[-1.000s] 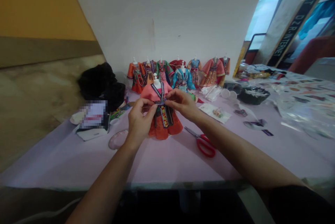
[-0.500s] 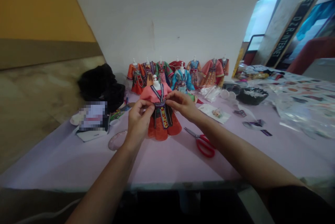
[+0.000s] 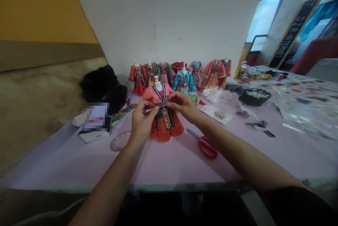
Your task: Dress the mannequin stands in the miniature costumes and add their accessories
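Observation:
A miniature coral-and-orange embroidered dress (image 3: 166,127) stands on a white mannequin stand (image 3: 158,85) at the front of the lilac-covered table (image 3: 66,159). My left hand (image 3: 142,122) pinches the left side of its dark waist sash (image 3: 162,104). On the right side, my right hand (image 3: 182,107) grips the same sash. Their fingertips nearly meet at the waist, partly hiding the sash. Red-handled scissors (image 3: 204,146) lie on the table below my right hand, apart from it.
Several dressed mannequins (image 3: 179,75) stand in a row behind the dress. A black fabric bundle (image 3: 101,88) lies at the left, and a round dish (image 3: 120,141) sits near my left wrist. A black bowl (image 3: 255,97) and plastic sheets (image 3: 303,111) lie at the right.
The view has shifted slightly. Both hands remain at the dress's waist on the sash, with no visible change of hold.

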Tool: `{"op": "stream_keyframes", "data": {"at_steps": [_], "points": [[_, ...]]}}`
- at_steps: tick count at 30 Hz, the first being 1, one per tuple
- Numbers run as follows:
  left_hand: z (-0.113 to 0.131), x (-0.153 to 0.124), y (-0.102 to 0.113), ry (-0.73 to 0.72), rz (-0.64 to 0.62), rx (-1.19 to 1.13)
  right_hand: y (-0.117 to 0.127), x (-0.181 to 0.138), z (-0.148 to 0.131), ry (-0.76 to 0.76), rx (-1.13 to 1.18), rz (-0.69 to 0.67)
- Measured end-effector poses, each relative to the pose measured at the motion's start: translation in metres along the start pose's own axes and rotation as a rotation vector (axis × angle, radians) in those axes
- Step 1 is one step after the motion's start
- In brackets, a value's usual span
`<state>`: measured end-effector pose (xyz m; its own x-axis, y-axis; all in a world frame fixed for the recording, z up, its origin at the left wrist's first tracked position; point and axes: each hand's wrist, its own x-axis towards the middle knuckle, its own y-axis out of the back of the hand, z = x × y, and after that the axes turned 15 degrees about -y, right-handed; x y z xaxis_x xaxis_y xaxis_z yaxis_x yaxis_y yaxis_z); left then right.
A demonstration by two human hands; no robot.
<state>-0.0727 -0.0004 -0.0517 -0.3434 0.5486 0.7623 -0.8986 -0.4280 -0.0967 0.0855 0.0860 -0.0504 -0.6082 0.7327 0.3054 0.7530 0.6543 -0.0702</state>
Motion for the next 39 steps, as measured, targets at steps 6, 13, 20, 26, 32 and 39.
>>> {"op": "stream_keyframes", "data": {"at_steps": [6, 13, 20, 26, 32, 39], "points": [[0.0, -0.002, 0.002, 0.017, -0.007, -0.034, 0.001, -0.004, -0.002, 0.014, -0.049, 0.017], [-0.003, -0.003, -0.002, 0.083, 0.036, -0.129, -0.011, -0.005, -0.001, -0.036, 0.082, 0.094], [0.001, 0.0, -0.007, 0.145, 0.087, -0.185, -0.022, -0.004, 0.003, -0.204, 0.379, 0.063], [0.007, 0.0, -0.008, 0.213, 0.126, -0.279, -0.025, -0.007, 0.002, -0.255, 0.465, 0.054], [0.002, -0.003, -0.009, 0.178, 0.12, -0.244, -0.024, -0.009, 0.002, -0.285, 0.462, 0.062], [-0.002, -0.009, -0.008, 0.187, 0.117, -0.292, -0.028, -0.01, 0.003, -0.3, 0.472, 0.063]]}}
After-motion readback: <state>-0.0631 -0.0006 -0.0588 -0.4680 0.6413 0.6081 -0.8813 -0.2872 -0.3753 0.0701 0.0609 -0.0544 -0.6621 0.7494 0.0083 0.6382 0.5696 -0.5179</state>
